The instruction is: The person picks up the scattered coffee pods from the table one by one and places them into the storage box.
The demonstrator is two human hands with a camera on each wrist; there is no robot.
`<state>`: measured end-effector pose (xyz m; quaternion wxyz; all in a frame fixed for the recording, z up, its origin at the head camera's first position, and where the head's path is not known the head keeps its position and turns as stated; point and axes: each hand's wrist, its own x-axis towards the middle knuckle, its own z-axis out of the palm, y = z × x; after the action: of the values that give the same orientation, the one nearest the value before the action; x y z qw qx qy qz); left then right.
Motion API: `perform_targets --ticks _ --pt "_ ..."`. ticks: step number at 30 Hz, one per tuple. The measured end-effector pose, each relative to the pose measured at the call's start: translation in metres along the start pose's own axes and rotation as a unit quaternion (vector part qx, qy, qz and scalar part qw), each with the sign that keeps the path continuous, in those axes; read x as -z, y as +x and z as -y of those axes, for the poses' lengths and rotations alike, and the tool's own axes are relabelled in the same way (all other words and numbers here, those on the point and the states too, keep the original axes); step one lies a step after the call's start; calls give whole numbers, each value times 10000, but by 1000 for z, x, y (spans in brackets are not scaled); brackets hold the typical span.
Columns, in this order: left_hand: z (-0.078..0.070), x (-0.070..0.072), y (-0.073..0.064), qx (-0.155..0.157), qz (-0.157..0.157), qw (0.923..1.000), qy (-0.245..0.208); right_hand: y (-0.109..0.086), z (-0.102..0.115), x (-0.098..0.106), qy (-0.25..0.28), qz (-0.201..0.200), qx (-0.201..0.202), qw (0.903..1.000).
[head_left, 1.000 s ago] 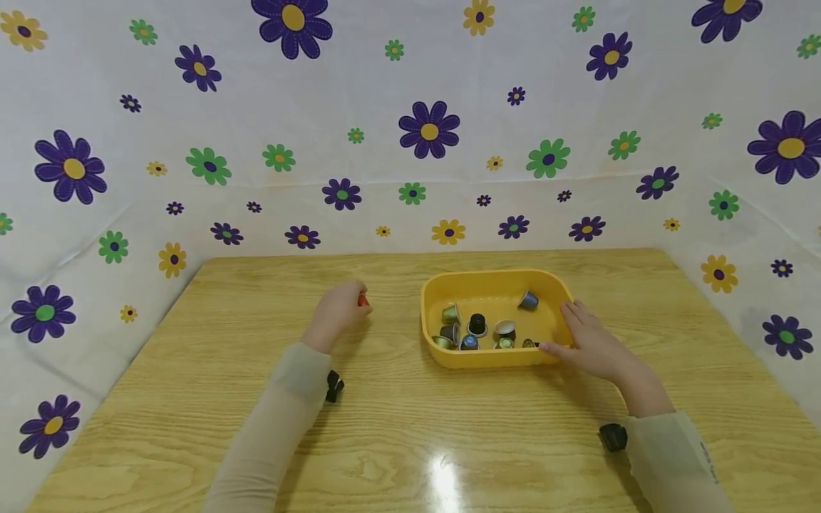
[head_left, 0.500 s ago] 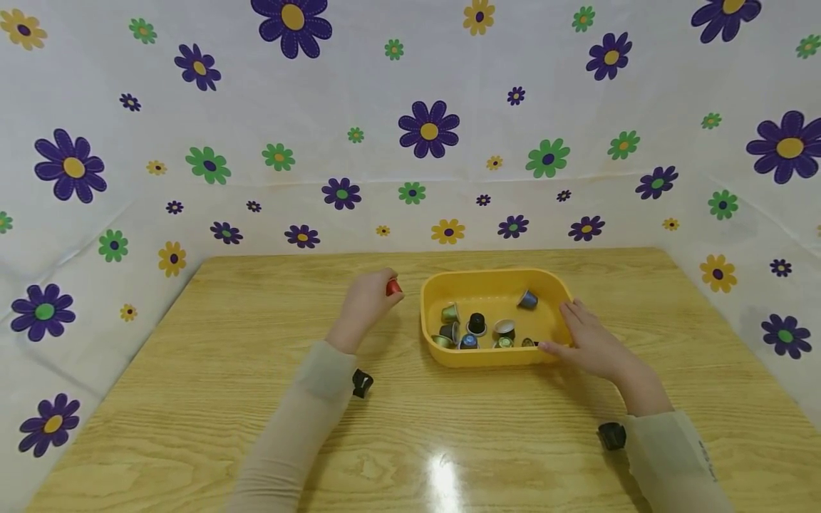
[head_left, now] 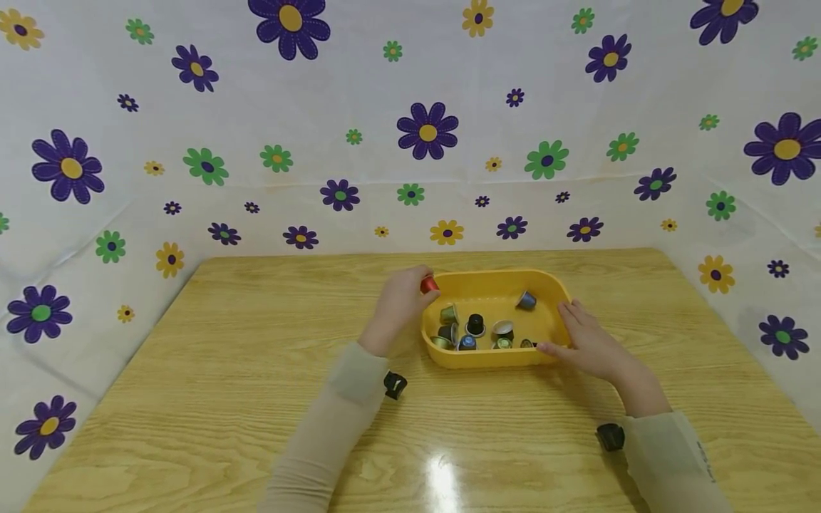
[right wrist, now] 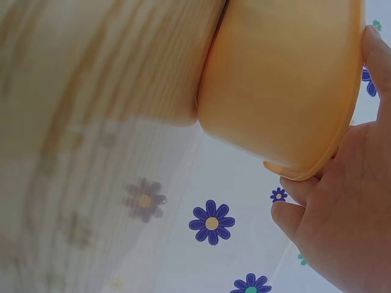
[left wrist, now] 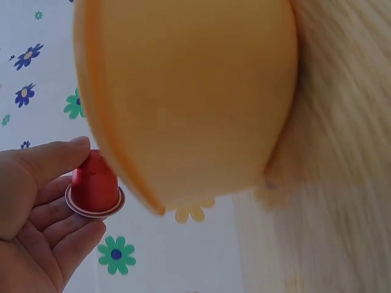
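Note:
In the head view my left hand (head_left: 399,303) is at the left rim of a yellow plastic tub (head_left: 490,360). It pinches a red coffee capsule (head_left: 429,284) between thumb and fingers; the left wrist view shows this capsule (left wrist: 96,183) with its wide rim down, beside the tub's edge. My right hand (head_left: 596,344) grips the tub's right end, thumb on the near rim and fingers over the side rim. Inside the tub lie several capsules, among them a blue one (head_left: 527,301), a black one (head_left: 475,324) and a green one (head_left: 449,313). The near wall partly hides the front ones.
The tub stands on a wood-grain table (head_left: 256,399) toward its far side. A white cloth (head_left: 359,92) with printed flowers hangs behind and along both sides. Black wrist devices show at the left (head_left: 395,385) and right cuffs.
My left hand has carried the red capsule to the right, from over the table to the tub's left rim. My right hand has stayed on the tub.

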<state>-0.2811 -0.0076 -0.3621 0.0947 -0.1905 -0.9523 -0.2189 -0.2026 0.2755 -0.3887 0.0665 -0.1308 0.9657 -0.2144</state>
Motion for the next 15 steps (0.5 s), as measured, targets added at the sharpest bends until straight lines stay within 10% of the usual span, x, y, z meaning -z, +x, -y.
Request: perform_targets --ticks 15 --pt "-48 -31 6 -568 152 9979 -284 1 -3 -2 -9 -38 -10 10000"
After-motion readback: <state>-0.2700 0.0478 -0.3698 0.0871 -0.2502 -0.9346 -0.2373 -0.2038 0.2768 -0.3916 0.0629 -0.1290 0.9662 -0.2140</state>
